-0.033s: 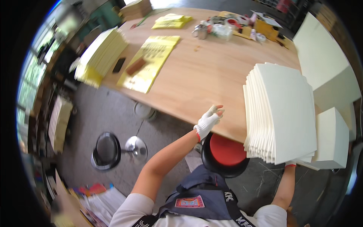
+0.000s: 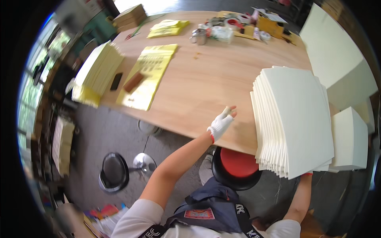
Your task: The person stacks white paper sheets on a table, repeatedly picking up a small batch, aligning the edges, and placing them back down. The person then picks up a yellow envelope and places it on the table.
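My left hand wears a white knitted glove with bare fingertips and a red cuff. It hovers at or just over the front edge of the wooden table, holding nothing, fingers reaching forward and apart. To its right, a fanned stack of white sheets or boards lies on the table's right end and juts past the front edge. My right hand is at the stack's near right corner. Only its red cuff and a bit of glove show; the fingers are hidden beneath the sheets.
A white block-like stack and a tall white panel stand at the right. Yellow printed sheets, a brown block, a dark phone-like slab and tape rolls lie farther off. A red-topped stool is under the edge.
The view has turned slightly, so the far table items sit a little more to the left. My left hand's fingers look somewhat straighter. The right hand stays under the stack's corner.
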The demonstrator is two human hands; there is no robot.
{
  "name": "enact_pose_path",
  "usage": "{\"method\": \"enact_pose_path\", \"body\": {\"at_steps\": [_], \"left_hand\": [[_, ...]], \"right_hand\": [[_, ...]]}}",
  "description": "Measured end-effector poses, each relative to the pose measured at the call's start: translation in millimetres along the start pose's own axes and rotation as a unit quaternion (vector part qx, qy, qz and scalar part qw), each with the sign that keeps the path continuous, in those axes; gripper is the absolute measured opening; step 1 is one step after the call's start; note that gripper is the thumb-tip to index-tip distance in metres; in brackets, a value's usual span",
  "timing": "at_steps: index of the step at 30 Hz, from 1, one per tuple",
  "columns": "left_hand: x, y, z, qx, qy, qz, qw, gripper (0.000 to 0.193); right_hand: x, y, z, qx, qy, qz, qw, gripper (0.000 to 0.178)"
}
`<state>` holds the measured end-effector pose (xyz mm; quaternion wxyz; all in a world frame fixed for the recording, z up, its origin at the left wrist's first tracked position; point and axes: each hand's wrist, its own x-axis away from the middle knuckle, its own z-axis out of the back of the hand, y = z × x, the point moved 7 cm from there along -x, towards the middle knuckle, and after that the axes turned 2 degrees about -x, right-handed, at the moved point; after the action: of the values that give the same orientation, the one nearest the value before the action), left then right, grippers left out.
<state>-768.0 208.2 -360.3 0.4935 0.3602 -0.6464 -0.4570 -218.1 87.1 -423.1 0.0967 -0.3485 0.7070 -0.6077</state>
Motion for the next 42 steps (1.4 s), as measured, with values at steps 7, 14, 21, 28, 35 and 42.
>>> {"method": "enact_pose_path", "body": {"at_steps": [7, 14, 21, 28, 35, 42], "left_hand": [[-187, 37, -36, -0.064, -0.067, -0.059, 0.994, 0.083], [-297, 38, -97, 0.284, -0.235, -0.011, 0.929, 0.061], [-290, 43, -61, 0.187, -0.123, 0.026, 0.974, 0.044], [-285, 33, 56, 0.181, -0.156, -0.012, 0.971, 0.04], [-269, 38, 203, 0.222, -0.075, 0.005, 0.972, 0.038], [-258, 39, 277, 0.186, -0.086, 0.027, 0.978, 0.042]], "right_hand": [[65, 27, 57, 0.005, 0.127, 0.021, 0.992, 0.055], [155, 70, 72, -0.002, 0.212, 0.017, 0.977, 0.055], [222, 117, 43, -0.023, 0.266, 0.001, 0.964, 0.054], [297, 161, -25, -0.062, 0.291, -0.002, 0.955, 0.053], [353, 202, -95, -0.096, 0.295, -0.018, 0.951, 0.053], [368, 221, -137, -0.113, 0.288, -0.028, 0.951, 0.053]]}}
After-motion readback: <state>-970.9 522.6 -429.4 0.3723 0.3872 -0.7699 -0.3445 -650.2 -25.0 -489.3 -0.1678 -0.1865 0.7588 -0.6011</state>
